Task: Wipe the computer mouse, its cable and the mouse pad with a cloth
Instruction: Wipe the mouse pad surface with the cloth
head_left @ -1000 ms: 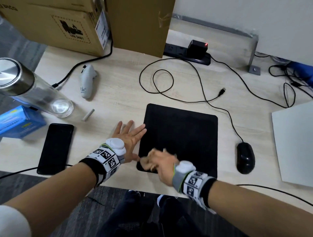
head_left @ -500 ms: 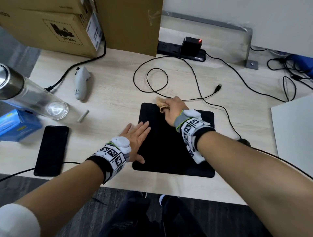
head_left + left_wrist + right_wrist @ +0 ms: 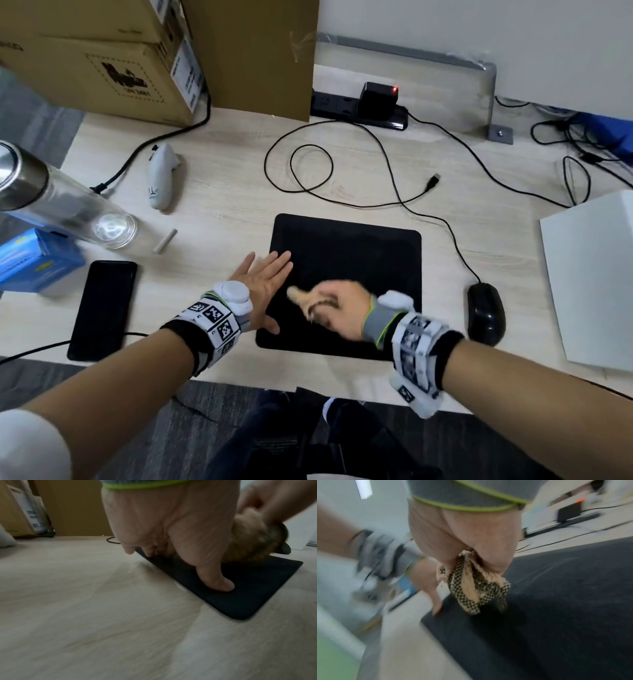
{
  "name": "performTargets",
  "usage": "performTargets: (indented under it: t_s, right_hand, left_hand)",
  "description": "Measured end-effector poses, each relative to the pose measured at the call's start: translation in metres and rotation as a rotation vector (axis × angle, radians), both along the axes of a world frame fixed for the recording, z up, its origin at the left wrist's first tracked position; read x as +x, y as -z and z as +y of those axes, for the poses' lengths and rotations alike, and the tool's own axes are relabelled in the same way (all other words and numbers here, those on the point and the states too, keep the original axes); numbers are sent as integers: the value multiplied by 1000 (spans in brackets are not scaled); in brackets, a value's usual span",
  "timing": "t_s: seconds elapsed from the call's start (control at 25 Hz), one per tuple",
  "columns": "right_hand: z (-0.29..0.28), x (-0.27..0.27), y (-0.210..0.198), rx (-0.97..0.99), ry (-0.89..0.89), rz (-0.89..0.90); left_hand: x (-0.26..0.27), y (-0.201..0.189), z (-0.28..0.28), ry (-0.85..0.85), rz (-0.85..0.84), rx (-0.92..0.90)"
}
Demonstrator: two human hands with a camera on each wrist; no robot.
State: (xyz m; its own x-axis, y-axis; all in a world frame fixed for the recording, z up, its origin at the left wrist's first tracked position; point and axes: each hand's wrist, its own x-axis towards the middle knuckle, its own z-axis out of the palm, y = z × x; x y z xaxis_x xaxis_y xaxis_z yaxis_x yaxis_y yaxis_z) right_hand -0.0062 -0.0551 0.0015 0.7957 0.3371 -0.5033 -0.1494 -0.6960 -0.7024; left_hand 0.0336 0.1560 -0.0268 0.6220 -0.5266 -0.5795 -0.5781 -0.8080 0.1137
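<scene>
Motion-blurred right hand [image 3: 337,308] grips a bunched checkered cloth [image 3: 476,586], its fingers hidden. Flat left hand [image 3: 262,286] presses the black rectangular mouse pad [image 3: 359,260], fingers straight.

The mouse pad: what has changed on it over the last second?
The right hand, gripping the cloth, swept from the mouse pad's near edge to its far edge and back. The left hand stayed flat on the pad's left edge; the mouse stayed beside it.

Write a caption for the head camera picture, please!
Left hand presses flat on the black mouse pad while the right hand rubs it with a bunched cloth.
</scene>
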Motion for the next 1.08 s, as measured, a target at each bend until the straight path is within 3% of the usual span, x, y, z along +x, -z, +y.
performTargets:
  t_s: [0.08,0.16,0.28,0.4,0.48,0.64,0.76,0.92,1.08]
  right_hand:
    - [-19,39,-3,-26,218,-38]
    - [-41,64,-4,-273,241,-142]
    - [-49,59,1,-364,61,-347]
    - [-39,46,22,-484,-176,-307]
    - [-34,56,31,-552,-155,-349]
    - [-19,70,45,-483,-36,-307]
    - [-10,48,46,-387,1,-297]
    - [-16,-22,42,-142,-252,-270]
    - [-27,-39,36,-280,-292,-307]
  left_hand:
    - [3,-7,-2,25,-31,14]
    - [9,-12,-13,21,-57,-42]
    - [12,-10,-34,-16,-17,-95]
    - [4,-1,-42,-49,-14,-26]
    - [3,2,-43,-66,-21,-17]
    - [5,1,-45,-99,-11,-38]
    - [3,1,-44,-118,11,-46]
    - [3,1,-44,-134,48,-62]
    - [3,2,-44,-135,64,-60]
